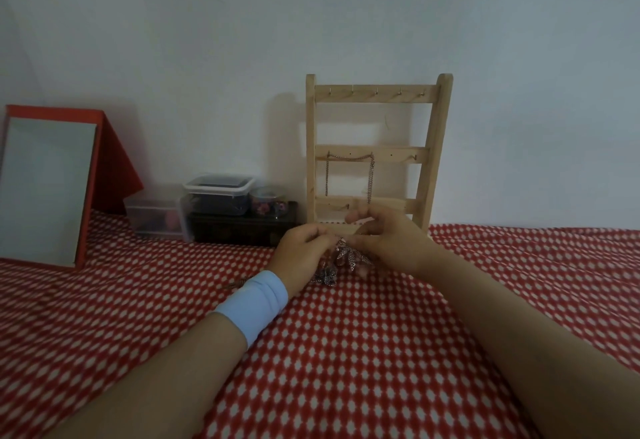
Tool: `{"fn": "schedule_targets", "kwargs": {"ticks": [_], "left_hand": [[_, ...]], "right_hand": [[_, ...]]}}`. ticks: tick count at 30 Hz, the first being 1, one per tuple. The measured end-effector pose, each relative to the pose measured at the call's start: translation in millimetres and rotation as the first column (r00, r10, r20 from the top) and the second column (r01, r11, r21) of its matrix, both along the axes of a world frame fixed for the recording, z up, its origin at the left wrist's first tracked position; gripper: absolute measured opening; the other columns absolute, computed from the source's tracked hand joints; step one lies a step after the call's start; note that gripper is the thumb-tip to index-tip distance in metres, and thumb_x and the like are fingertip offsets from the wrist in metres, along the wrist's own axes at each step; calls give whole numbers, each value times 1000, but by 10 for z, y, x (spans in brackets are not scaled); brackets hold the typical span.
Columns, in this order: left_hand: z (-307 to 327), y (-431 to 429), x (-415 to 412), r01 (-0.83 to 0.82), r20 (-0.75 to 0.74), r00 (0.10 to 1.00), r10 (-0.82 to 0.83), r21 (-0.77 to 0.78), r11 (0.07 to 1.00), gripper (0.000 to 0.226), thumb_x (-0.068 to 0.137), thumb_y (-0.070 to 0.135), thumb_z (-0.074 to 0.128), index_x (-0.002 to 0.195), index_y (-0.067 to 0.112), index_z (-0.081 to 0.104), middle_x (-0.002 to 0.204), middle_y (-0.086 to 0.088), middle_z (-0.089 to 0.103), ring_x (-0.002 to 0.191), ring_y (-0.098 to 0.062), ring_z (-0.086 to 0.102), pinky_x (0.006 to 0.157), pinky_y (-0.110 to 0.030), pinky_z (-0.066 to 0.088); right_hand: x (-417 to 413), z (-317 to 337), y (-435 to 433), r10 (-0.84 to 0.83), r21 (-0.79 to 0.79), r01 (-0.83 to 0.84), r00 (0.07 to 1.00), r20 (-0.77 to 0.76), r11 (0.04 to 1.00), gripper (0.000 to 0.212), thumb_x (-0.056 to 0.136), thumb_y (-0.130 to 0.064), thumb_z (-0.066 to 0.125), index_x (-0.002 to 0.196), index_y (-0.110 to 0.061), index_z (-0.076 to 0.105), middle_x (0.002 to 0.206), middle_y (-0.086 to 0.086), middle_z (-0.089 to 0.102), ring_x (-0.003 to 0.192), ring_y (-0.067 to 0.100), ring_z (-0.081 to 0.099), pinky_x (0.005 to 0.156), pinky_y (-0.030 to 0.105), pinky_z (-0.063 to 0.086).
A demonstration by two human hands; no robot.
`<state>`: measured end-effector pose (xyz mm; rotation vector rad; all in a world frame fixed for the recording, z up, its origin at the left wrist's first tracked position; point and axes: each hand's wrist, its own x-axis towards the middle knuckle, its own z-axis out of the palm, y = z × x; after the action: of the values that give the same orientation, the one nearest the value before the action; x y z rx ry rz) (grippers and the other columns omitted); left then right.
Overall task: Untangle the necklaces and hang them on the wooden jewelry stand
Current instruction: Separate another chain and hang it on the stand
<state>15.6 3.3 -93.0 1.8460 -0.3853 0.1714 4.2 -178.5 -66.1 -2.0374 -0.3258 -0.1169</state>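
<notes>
A tangle of silver necklaces (348,257) with leaf-shaped pendants lies on the red dotted cloth (346,352), just in front of the wooden jewelry stand (377,95). My left hand (300,255) and my right hand (388,241) meet over the tangle, and each pinches a part of the chain between curled fingers. Part of the bundle trails down under my left hand. One thin chain (349,158) hangs on the stand's middle bar, draped between two hooks. A pale blue band sits on my left wrist.
To the left of the stand, clear plastic boxes (218,192) and a small jar (267,200) rest on a dark case (242,229). A red-framed mirror (45,185) leans at the far left. A plain wall rises close behind.
</notes>
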Motion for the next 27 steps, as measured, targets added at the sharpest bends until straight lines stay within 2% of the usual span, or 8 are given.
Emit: {"fn": "schedule_targets", "kwargs": {"ticks": [4, 9, 12, 14, 16, 21, 25, 27], "left_hand": [[80, 3, 27, 5, -251, 966, -64, -232, 973, 25, 92, 13, 52, 68, 12, 57, 60, 2, 53, 56, -11, 49, 53, -21, 41], [68, 121, 154, -66, -357, 923, -142, -511, 857, 32, 90, 22, 53, 59, 16, 56, 65, -1, 49, 59, -15, 43, 64, -31, 38], [58, 121, 128, 23, -325, 929, -174, -419, 908, 25, 93, 27, 58, 78, 10, 68, 70, -1, 56, 71, -19, 50, 76, -33, 41], [54, 84, 99, 50, -349, 911, -221, -437, 898, 28, 96, 25, 55, 101, 5, 74, 74, 0, 61, 79, -21, 54, 81, -34, 43], [72, 95, 72, 86, -296, 930, -218, -402, 912, 32, 99, 21, 50, 115, 2, 69, 73, 3, 64, 82, -16, 61, 81, -30, 46], [56, 146, 51, 74, -171, 977, -126, -283, 956, 26, 100, 9, 51, 115, 18, 70, 89, -4, 77, 75, -12, 69, 71, -24, 56], [31, 89, 36, 57, -75, 994, -78, -257, 965, 21, 95, 9, 60, 110, 17, 72, 86, -6, 78, 86, -7, 72, 89, -20, 52], [29, 66, 8, 80, -57, 994, -95, -228, 970, 19, 92, 8, 64, 108, 15, 72, 79, -6, 77, 79, -8, 73, 85, -19, 55]], "right_hand": [[3, -3, 43, 10, 58, -8, 999, -39, 998, 23, 93, -12, 71, 116, -15, 66, 80, 1, 74, 53, 7, 63, 50, 17, 49], [65, -56, -14, -159, -64, 161, 987, 35, 985, 20, 95, -21, 71, 115, -21, 72, 95, 4, 77, 67, 3, 68, 65, 17, 56], [52, -61, -12, -159, -9, 159, 987, 19, 987, 9, 96, -18, 69, 103, -18, 74, 95, 9, 77, 73, 13, 71, 71, 27, 62], [18, -31, 26, -108, 102, 107, 994, 0, 989, 9, 98, -15, 66, 105, -15, 72, 100, 15, 73, 77, 24, 74, 63, 31, 63], [7, -6, 53, -70, 116, 65, 997, 38, 991, 14, 99, -14, 64, 112, -14, 70, 98, 14, 70, 70, 22, 75, 53, 27, 58], [15, 13, 77, -87, -4, 88, 988, 126, 996, 39, 93, -10, 72, 128, -25, 63, 95, 3, 71, 67, 6, 69, 61, 17, 54], [25, 13, 72, -111, -41, 114, 991, 74, 993, 12, 87, -14, 79, 98, -14, 74, 87, 1, 77, 76, 10, 73, 71, 23, 60], [13, 24, 72, -68, -95, 74, 996, 63, 993, 4, 88, -16, 77, 92, -15, 77, 84, -1, 78, 81, 11, 74, 78, 26, 61]]}}
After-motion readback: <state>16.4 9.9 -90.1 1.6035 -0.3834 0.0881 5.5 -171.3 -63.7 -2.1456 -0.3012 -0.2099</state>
